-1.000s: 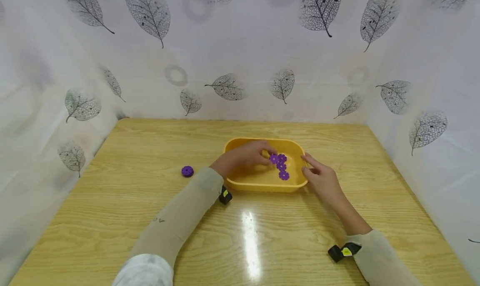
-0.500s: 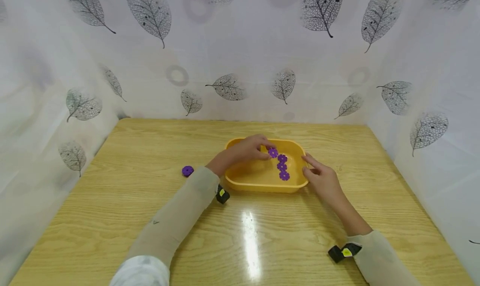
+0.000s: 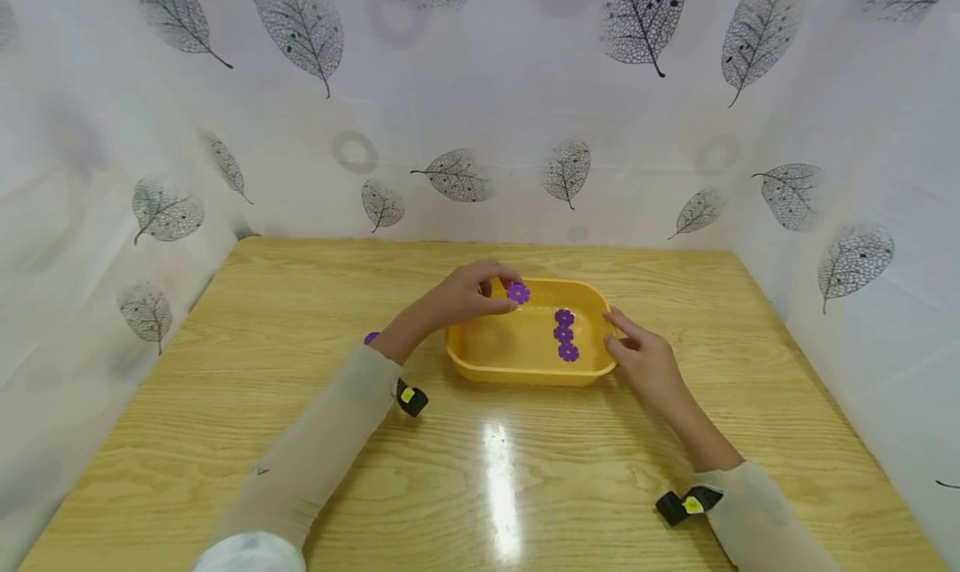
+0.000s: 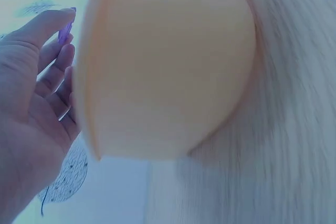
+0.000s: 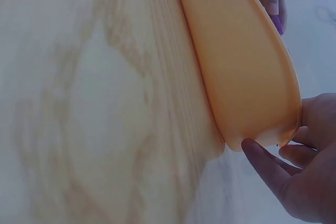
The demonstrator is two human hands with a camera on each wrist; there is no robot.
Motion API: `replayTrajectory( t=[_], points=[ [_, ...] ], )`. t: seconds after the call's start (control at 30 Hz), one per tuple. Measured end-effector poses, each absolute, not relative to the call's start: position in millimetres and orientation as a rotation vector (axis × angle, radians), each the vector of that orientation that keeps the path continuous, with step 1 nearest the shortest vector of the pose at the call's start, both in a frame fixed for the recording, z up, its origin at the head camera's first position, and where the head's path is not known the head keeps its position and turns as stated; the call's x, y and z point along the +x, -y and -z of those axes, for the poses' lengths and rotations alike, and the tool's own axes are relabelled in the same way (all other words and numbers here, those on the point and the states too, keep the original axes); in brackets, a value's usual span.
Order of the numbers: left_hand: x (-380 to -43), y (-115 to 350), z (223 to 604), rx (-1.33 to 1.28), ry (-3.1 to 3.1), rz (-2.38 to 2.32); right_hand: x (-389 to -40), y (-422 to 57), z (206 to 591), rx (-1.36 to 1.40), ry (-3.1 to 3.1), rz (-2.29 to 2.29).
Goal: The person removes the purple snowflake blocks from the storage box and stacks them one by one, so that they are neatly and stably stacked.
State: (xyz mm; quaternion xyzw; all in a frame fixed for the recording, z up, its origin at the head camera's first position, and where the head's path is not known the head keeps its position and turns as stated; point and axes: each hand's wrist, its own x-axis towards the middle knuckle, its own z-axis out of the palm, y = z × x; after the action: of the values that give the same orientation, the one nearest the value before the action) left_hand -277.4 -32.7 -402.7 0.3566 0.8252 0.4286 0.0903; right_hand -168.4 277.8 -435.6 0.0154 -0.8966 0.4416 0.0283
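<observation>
My left hand (image 3: 467, 295) pinches a purple flower-shaped plastic disc (image 3: 517, 293) between thumb and fingertips, raised above the left part of the yellow tub (image 3: 525, 378). That disc shows edge-on in the left wrist view, with the hand beyond the tub's rim. Inside the tub, toward its right, three similar purple discs (image 3: 563, 334) lie in a short row. My right hand (image 3: 648, 363) grips the tub's right end; in the right wrist view the thumb (image 5: 265, 163) lies against the outer wall and fingers reach the rim. Another purple piece (image 3: 371, 338) is mostly hidden by the left forearm.
The tub stands on a wood-grain table (image 3: 585, 472). A white curtain with leaf prints (image 3: 453, 174) hangs behind the table and along both sides. Each sleeve carries a small black wrist camera (image 3: 411, 398).
My left hand has moved left and up, lifting a purple disc away from the three in the tub. The left forearm now covers most of the piece outside. The right hand stays put.
</observation>
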Motion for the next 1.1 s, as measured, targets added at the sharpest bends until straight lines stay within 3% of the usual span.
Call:
replayTrajectory(
  t=[0.7, 1.1],
  points=[
    [-232, 158, 413, 0.787, -2.709, -1.243, -167, -277, 435, 0.064, 2.766, -1.370],
    [-212, 202, 422, 0.582, -2.776, -1.156, -165, -278, 432, 0.080, 2.760, -1.451]
  ],
)
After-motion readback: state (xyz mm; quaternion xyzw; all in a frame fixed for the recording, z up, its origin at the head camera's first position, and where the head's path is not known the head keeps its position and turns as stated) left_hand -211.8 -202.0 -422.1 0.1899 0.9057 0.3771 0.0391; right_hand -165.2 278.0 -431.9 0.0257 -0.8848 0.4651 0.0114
